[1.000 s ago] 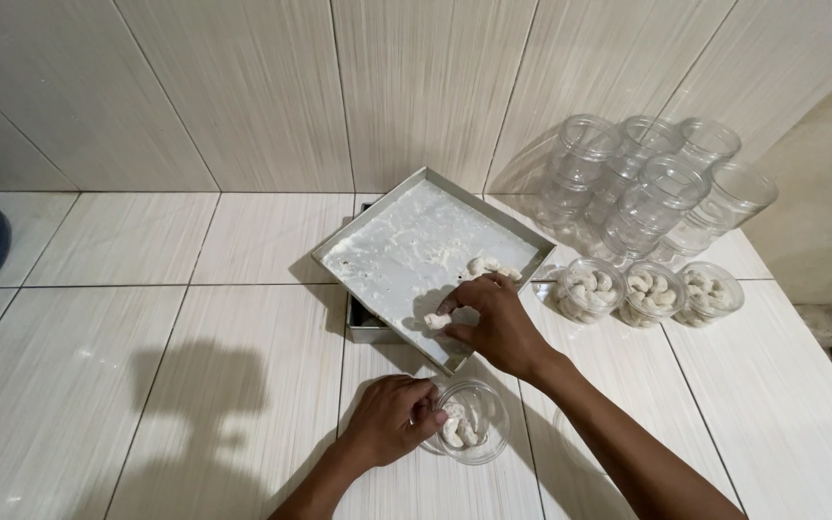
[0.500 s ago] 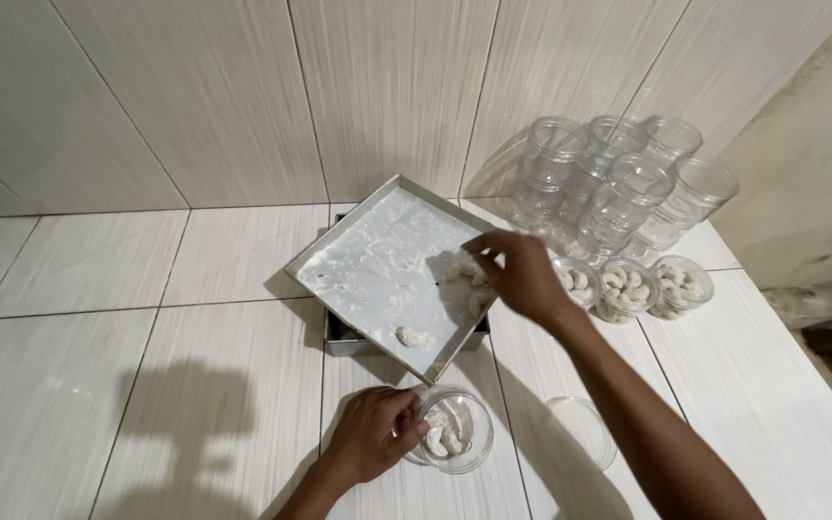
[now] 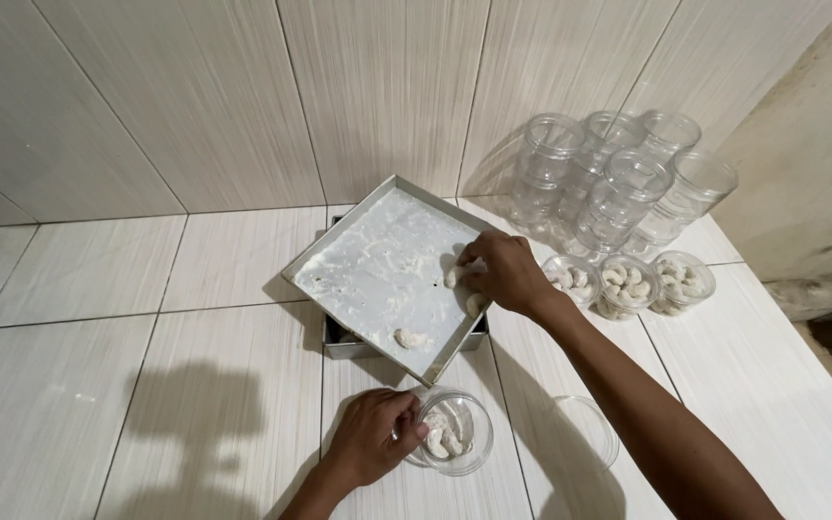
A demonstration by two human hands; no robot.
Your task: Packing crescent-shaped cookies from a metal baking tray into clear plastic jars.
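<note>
At frame centre, crescent cookies [image 3: 462, 276] on the floured baking tray [image 3: 368, 270] were pinched by the right hand [image 3: 505, 274]. A part-filled clear jar [image 3: 452, 443], lower centre, was gripped by the left hand [image 3: 370, 445]. Three filled jars [image 3: 628, 285] stood at right; apparently few cookies were left.

A floor of pale striped tiles [image 3: 98, 414] is seen, with grey grout lines crossing it. At the centre, a metal box [image 3: 339, 342] is set directly on the tiles. At six o'clock from it, a small clear tub [image 3: 455, 445] of pale crescent pieces is stood, with a clear lid [image 3: 585, 433] laid flat at its three o'clock. At two o'clock from the centre, three filled tubs [image 3: 633, 286] are lined up, and stacked empty clear jars [image 3: 618, 178] are grouped behind them.
</note>
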